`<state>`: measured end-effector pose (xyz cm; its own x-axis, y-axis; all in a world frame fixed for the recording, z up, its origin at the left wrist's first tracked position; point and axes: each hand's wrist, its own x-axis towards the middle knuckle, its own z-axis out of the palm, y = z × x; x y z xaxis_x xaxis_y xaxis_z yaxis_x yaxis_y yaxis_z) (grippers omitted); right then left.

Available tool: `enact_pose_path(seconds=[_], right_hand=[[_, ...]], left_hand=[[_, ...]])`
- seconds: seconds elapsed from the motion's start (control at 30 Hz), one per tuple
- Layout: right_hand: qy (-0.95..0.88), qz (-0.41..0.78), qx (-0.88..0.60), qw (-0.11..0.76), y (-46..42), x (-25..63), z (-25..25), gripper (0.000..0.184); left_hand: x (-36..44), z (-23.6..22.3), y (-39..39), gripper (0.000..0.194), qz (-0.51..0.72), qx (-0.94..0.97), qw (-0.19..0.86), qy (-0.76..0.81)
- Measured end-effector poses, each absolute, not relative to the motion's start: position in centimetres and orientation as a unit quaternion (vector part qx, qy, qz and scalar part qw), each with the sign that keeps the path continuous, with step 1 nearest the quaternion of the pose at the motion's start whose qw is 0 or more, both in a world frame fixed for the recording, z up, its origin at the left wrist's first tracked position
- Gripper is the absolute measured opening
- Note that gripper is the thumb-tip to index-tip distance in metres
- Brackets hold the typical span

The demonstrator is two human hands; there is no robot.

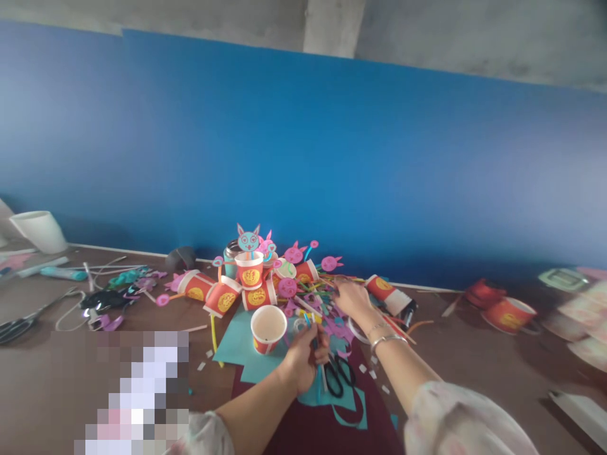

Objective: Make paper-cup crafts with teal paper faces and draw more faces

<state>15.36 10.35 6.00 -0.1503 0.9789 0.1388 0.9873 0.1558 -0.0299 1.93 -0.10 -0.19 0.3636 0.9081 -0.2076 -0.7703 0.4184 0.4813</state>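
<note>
My left hand (306, 354) is closed round a thin stick-like piece, held upright just right of an open red paper cup (268, 327). My right hand (349, 296) reaches forward with fingers spread into a pile of coloured strips and pink paper shapes (318, 297); whether it grips any is unclear. Several red cups with gold discs (237, 287) lie heaped behind, topped by a blue paper cat face (248, 239). Black scissors (339, 374) lie on teal paper (237, 344) and a maroon sheet (327, 430) below my hands.
The brown table (474, 373) runs along a blue wall (332, 158). At left lie a white bucket (40, 230), pens, wires and dark scraps (102, 300). At right stand red cups (509, 314) and stacked paper items (583, 322). A pixelated patch covers the lower left.
</note>
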Motion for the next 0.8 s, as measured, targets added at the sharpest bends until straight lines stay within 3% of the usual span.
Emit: enact_pose_path(seconds=[0.13, 0.23, 0.3, 0.43, 0.6, 0.8], right_hand=[[-0.757, -0.042, -0.633, 0.158, 8.1, 15.5, 7.1, 0.02], [-0.765, -0.019, -0.536, 0.358, 4.9, 15.5, 7.4, 0.012], [-0.782, -0.018, -0.473, 0.405, 2.4, 15.3, 7.2, 0.007], [-0.868, -0.018, -0.367, 0.334, -1.9, 15.0, 5.4, 0.014], [-0.855, -0.034, -0.431, 0.286, -3.7, 15.0, 3.6, 0.015], [-0.844, 0.136, -0.45, 0.259, -4.1, 14.8, 3.8, 0.014]], left_hand=[[1.9, -0.3, 0.0, 0.022, 0.52, 0.145, 0.809, 0.233], [1.8, -0.2, 0.0, 0.016, 0.528, 0.139, 0.801, 0.247], [1.8, -0.1, 0.0, 0.012, 0.528, 0.127, 0.798, 0.263], [1.7, 0.2, 0.1, 0.012, 0.552, 0.123, 0.782, 0.262], [1.4, 0.5, 0.1, 0.014, 0.566, 0.124, 0.771, 0.263], [1.3, 0.8, -0.4, 0.016, 0.572, 0.175, 0.761, 0.253]])
